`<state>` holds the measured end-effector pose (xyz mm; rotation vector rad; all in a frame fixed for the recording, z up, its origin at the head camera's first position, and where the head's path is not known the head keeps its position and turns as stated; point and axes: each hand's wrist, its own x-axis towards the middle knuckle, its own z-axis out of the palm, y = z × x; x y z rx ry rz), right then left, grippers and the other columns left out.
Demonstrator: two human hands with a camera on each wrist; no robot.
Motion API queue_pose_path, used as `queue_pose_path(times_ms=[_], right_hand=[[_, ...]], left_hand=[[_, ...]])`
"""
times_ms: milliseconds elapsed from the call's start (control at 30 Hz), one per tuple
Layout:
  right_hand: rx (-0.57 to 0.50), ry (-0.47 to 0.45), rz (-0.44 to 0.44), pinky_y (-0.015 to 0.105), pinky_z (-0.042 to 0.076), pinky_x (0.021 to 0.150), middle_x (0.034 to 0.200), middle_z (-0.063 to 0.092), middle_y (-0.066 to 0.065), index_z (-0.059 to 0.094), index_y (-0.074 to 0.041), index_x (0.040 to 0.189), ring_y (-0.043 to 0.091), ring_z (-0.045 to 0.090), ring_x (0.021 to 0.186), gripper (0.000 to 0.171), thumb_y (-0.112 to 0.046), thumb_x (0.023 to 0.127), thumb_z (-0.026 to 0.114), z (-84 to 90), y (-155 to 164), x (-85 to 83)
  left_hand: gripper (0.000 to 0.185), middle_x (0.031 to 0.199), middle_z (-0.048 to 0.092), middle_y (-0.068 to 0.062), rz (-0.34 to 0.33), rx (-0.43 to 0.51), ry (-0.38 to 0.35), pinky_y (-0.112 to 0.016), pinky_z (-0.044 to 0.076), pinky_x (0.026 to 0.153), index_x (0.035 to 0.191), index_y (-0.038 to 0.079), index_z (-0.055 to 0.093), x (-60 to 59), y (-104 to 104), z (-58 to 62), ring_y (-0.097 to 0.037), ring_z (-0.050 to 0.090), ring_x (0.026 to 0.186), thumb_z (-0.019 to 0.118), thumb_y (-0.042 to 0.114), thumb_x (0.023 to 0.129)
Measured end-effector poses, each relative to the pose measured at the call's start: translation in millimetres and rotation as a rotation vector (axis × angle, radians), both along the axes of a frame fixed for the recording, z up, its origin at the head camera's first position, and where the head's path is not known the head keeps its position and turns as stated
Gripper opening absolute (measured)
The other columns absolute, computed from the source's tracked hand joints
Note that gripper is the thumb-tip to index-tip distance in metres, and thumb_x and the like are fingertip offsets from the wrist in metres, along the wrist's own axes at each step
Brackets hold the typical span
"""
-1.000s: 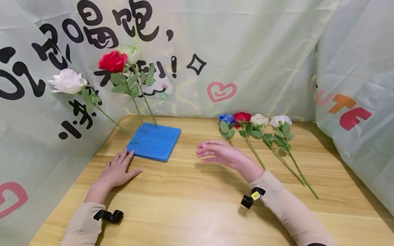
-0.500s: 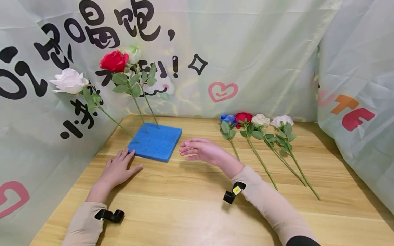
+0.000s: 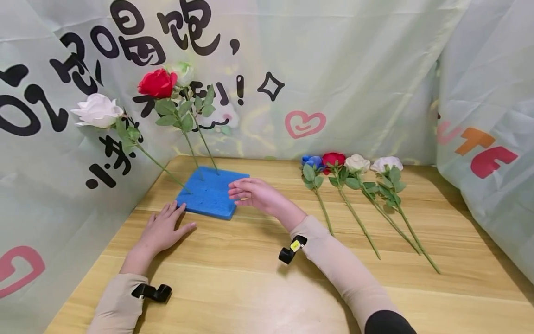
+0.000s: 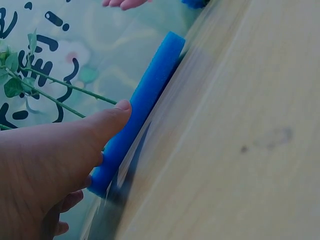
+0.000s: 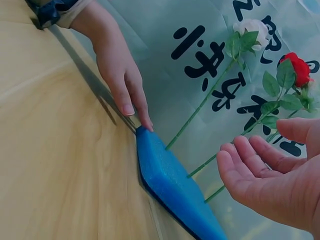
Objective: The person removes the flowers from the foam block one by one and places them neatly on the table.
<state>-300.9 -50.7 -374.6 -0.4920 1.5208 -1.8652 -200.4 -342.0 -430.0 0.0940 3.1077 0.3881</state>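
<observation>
A blue foam block lies on the table at the left, with three artificial roses standing in it: a pale pink rose, a red rose and a greenish-white rose. My left hand rests by the block's near left corner, fingertips touching its edge, thumb spread. My right hand hovers at the block's right side, fingers loosely bent and holding nothing. In the right wrist view that hand is palm up beside the stems.
On the right of the wooden table lie a blue rose, a red rose, a cream rose and a pale pink rose, stems toward me. Printed cloth hangs behind and at both sides.
My right hand has moved left from near the lying roses to the right edge of the foam block, overlapping it in the head view. The left hand stays at the block's corner.
</observation>
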Motion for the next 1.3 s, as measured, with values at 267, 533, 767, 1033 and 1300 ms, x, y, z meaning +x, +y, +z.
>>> queue_pose_path(times_ms=[267, 533, 767, 1033, 1300], right_hand=[[-0.061, -0.049, -0.039, 0.048, 0.038, 0.114, 0.144, 0.042, 0.035, 0.042, 0.010, 0.141, 0.045, 0.041, 0.137, 0.044, -0.015, 0.104, 0.044, -4.5, -28, -12.6], [-0.126, -0.127, -0.069, 0.048, 0.037, 0.114, 0.143, 0.045, 0.033, 0.049, 0.008, 0.136, 0.044, 0.043, 0.137, 0.040, -0.014, 0.102, 0.048, -19.8, -62, -22.1], [-0.149, -0.107, -0.092, 0.044, 0.044, 0.109, 0.123, 0.066, 0.019, 0.055, 0.003, 0.134, 0.040, 0.051, 0.131, 0.038, -0.013, 0.100, 0.053, -37.7, -87, -31.0], [-0.136, -0.026, -0.124, 0.040, 0.048, 0.105, 0.125, 0.066, 0.017, 0.056, 0.001, 0.134, 0.036, 0.055, 0.127, 0.038, -0.014, 0.099, 0.056, -48.2, -115, -30.5], [-0.078, 0.117, -0.168, 0.041, 0.047, 0.106, 0.139, 0.057, 0.016, 0.056, 0.000, 0.134, 0.023, 0.058, 0.125, 0.044, -0.022, 0.096, 0.062, -52.0, -136, -34.1]], left_hand=[[0.089, 0.160, 0.016, -0.026, 0.010, -0.004, 0.008, -0.074, 0.007, 0.111, 0.155, 0.007, 0.026, -1.1, -3, -3.0, -0.047, 0.012, 0.148, 0.044, 0.068, 0.093], [0.089, 0.160, 0.017, -0.026, 0.018, -0.010, -0.002, -0.074, 0.008, 0.111, 0.155, 0.007, 0.026, -0.1, -4, -5.5, -0.048, 0.012, 0.148, 0.042, 0.069, 0.093], [0.089, 0.160, 0.017, -0.026, 0.021, -0.007, -0.004, -0.072, 0.008, 0.113, 0.154, 0.007, 0.027, -0.3, -4, -5.5, -0.048, 0.013, 0.148, 0.042, 0.068, 0.093], [0.089, 0.160, 0.018, -0.027, 0.012, -0.005, -0.001, -0.073, 0.009, 0.113, 0.154, 0.005, 0.028, -0.9, -2, -4.8, -0.049, 0.014, 0.147, 0.043, 0.068, 0.093], [0.086, 0.160, 0.017, -0.027, 0.011, -0.006, 0.006, -0.071, 0.009, 0.113, 0.154, 0.005, 0.028, -3.2, 0, -1.8, -0.047, 0.014, 0.148, 0.046, 0.064, 0.094]])
